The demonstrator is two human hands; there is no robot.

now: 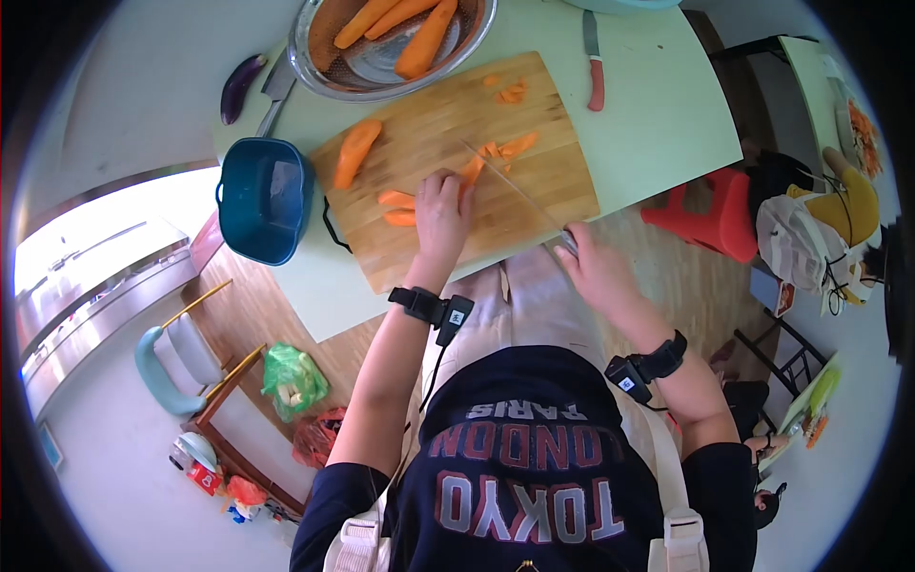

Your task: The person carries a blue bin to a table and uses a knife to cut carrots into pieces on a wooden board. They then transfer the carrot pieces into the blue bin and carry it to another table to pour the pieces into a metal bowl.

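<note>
My right hand (pixel 599 270) is wrapped round the handle of a kitchen knife (pixel 515 187), whose blade lies edge-down over the wooden cutting board (pixel 391 257). My left hand (pixel 442 212) presses its curled fingers on a carrot piece (pixel 471 172), just left of the blade. Cut carrot slices (pixel 519 145) spread beyond the blade, and smaller carrot bits (pixel 512 92) lie near the board's far edge. Beside my left hand are carrot chunks (pixel 397 209). A larger peeled carrot piece (pixel 357 153) rests at the board's left.
A metal colander (pixel 297 57) with whole carrots stands behind the board. To the left are a blue basin (pixel 229 229), an eggplant (pixel 242 90) and a cleaver (pixel 276 86). A red-handled knife (pixel 596 81) lies right. A red stool (pixel 710 217) and other people are off to the right.
</note>
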